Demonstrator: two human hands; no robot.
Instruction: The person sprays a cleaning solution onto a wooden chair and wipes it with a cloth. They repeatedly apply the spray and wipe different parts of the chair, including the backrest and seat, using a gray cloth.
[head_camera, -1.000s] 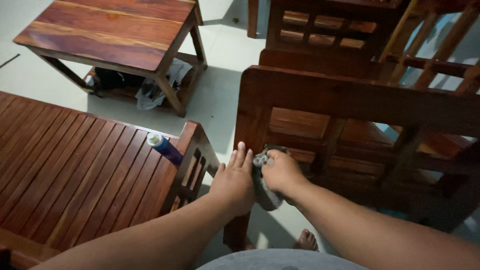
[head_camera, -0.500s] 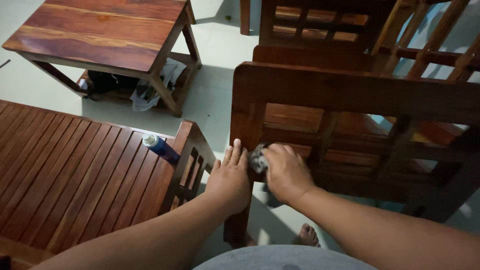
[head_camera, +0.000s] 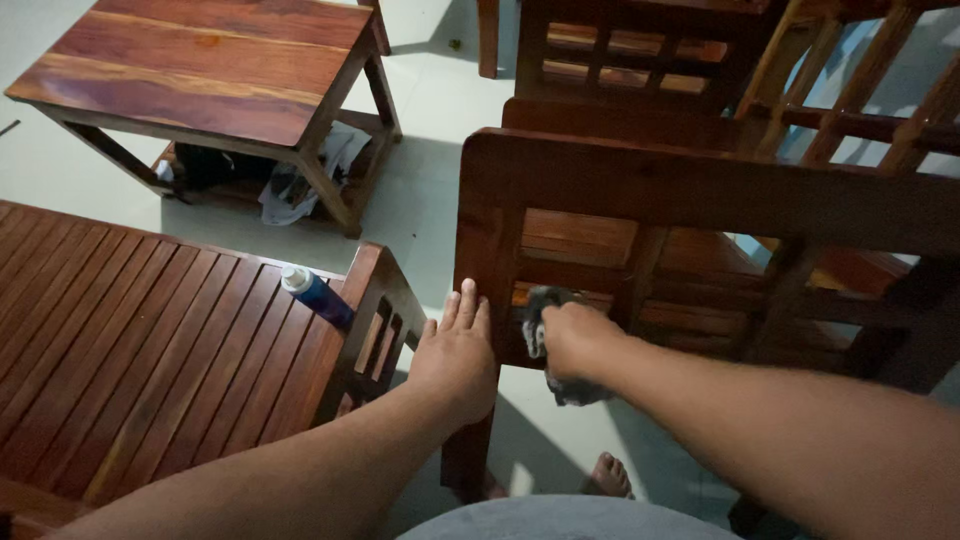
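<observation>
— Against the wooden armchair (head_camera: 690, 200), what steadies the frame?

— Left hand (head_camera: 458, 358), flat and open on the side post; keep it pressing there.

— And the grey rag (head_camera: 548, 330)?

— Bunched in the closed right hand (head_camera: 575, 338), at the lower side rail. Judging by the slats, short strokes along the grain would suit best.

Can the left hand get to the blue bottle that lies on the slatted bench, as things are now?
Probably yes. The left hand rests flat on the chair's post, and the blue bottle lies just beyond the bench's armrest. Only that low armrest stands between them, so the hand could likely pass over it.
</observation>
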